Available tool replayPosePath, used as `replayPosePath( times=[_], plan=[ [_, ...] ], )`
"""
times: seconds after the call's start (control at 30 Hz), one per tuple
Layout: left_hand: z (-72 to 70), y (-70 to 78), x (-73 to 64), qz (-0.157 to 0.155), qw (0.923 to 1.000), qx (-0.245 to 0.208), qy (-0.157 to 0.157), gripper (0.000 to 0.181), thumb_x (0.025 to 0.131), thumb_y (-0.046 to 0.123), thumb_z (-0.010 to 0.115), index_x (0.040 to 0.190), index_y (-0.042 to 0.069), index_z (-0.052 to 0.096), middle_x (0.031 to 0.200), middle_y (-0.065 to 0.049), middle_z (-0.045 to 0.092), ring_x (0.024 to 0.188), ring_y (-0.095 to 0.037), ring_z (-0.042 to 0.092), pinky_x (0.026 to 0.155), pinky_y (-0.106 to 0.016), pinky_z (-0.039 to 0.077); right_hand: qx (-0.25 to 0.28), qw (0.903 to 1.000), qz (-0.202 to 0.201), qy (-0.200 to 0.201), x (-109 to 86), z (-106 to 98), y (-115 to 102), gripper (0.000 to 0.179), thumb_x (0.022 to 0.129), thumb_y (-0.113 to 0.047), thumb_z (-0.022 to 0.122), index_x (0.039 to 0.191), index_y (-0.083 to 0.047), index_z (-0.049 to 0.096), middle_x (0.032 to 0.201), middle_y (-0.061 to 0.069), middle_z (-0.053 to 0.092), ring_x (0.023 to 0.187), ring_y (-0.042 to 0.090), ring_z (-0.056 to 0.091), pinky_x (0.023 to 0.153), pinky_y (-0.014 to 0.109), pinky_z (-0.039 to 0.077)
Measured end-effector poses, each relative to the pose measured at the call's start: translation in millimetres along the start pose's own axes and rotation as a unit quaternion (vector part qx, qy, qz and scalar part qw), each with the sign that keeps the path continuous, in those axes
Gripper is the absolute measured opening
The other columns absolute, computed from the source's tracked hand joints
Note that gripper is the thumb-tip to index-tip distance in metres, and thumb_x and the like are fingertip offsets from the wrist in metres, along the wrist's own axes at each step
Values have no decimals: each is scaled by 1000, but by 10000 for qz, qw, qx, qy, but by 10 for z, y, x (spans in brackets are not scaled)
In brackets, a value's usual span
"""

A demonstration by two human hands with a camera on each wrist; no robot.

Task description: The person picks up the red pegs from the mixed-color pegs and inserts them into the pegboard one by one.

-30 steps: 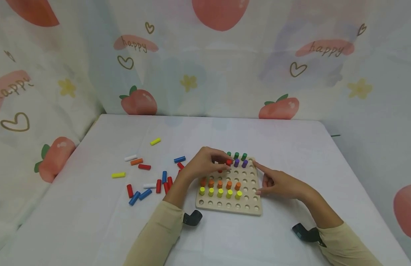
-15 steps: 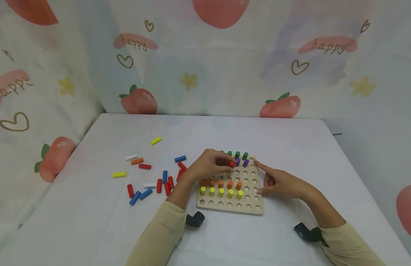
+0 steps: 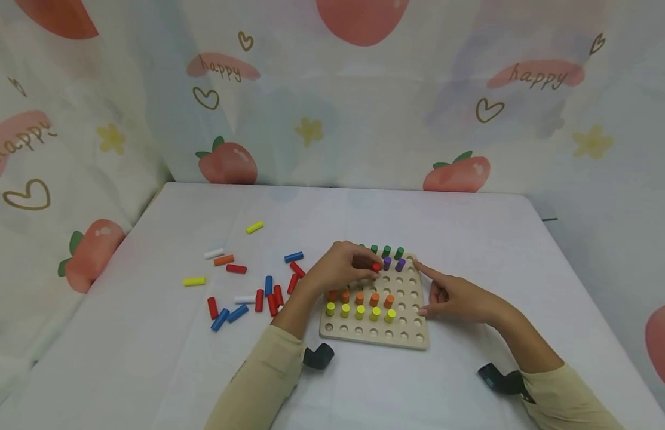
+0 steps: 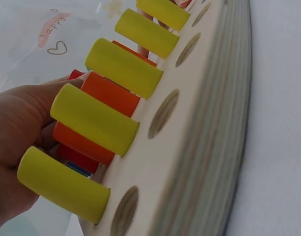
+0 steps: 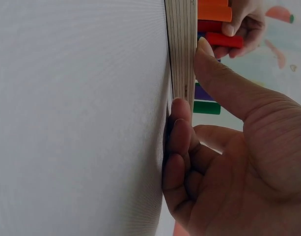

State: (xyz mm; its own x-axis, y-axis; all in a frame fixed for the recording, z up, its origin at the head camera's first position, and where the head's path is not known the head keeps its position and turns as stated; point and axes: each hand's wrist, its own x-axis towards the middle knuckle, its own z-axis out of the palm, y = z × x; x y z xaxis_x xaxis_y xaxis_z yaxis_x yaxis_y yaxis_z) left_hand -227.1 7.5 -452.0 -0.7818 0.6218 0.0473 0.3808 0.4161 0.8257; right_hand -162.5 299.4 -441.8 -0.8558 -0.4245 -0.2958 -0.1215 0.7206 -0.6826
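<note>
A square wooden pegboard (image 3: pixel 364 337) lies on the table with rows of round holes. My left hand (image 3: pixel 337 266) reaches over it and pinches a red peg (image 3: pixel 376 267), which stands out from the board in the right wrist view. Just beyond are purple pegs (image 3: pixel 400 264) and a row of green pegs (image 3: pixel 386 251). Nearer stand rows of orange pegs (image 3: pixel 374 298) and yellow pegs (image 3: pixel 359 312). At the board's right edge, my right hand (image 3: pixel 463 295) holds it with thumb and index finger spread, other fingers curled. The left hand covers part of the board.
Loose pegs lie left of the board: several red pegs (image 3: pixel 259 300), blue pegs (image 3: pixel 238 313), white pegs (image 3: pixel 245 300), yellow pegs (image 3: pixel 195 281) and an orange peg (image 3: pixel 223 260). A white cloth covers the table (image 3: pixel 149 358); a printed curtain (image 3: pixel 364 119) hangs behind it.
My left hand, still pinching the red peg, has come slightly lower and nearer over the board. The right hand stays at the board's edge; the whole view has shifted a little.
</note>
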Motion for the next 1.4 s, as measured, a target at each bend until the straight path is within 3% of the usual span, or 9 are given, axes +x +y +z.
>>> replayPosePath(
  times=[0.67,1.03,1.4],
  plan=[
    [37,-6,8,-59,9996,255,-103,23,91,19,82,114,19,81,101,16,70,96,-7,60,89,-21,51,-24,10000,35,3,-4,12,-5,100,88,-32,84,165,-9,23,85,3,54,77,20,50,63,29,41],
    [54,-6,5,-281,9985,461,-7,25,92,21,82,117,20,80,108,14,70,104,-8,58,97,-26,49,-23,10000,21,7,-9,22,0,100,88,-31,84,165,-9,23,85,3,53,76,21,50,63,29,41],
    [38,-13,13,-292,9979,583,67,26,93,22,81,119,19,79,109,13,71,104,-9,58,96,-26,49,-79,10000,-4,19,4,13,-12,101,88,-32,84,165,-8,23,84,3,53,75,20,50,62,29,40]
  ],
)
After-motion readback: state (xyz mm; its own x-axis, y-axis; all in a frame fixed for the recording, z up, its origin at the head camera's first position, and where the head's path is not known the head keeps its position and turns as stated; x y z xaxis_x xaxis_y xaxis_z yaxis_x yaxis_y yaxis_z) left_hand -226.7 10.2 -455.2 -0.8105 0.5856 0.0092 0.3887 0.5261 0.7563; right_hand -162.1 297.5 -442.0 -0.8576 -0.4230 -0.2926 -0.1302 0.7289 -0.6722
